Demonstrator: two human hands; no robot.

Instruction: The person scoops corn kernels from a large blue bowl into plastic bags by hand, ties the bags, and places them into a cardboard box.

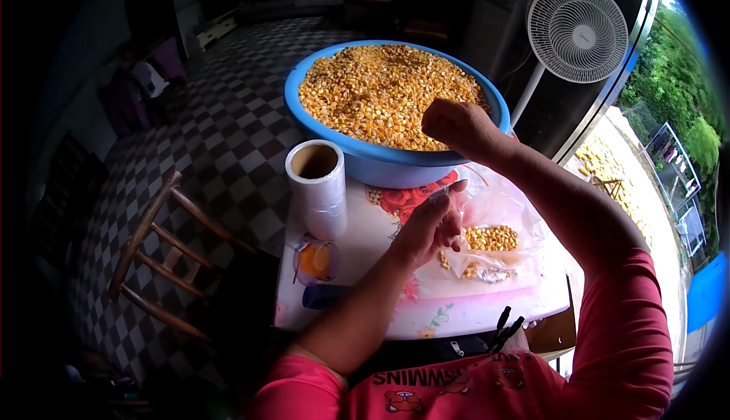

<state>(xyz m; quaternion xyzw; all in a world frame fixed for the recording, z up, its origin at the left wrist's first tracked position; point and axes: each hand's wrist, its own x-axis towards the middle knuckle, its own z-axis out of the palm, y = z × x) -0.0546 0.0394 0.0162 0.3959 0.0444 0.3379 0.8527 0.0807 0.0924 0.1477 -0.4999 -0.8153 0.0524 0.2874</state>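
A big blue basin [357, 150] heaped with yellow corn kernels [380, 89] stands at the far side of a small table. My right hand [456, 127] is over the basin's near rim, fingers closed, apparently on a handful of kernels. My left hand [426, 226] pinches the mouth of a clear plastic bag [498, 218] that lies on the table and holds some corn kernels [490, 239].
A roll of clear plastic bags [318, 188] stands left of the basin, with a tape roll [315, 260] and a dark blue object [323, 296] nearer me. A wooden chair [163, 253] is at left on the checkered floor. A white fan [576, 32] stands behind right.
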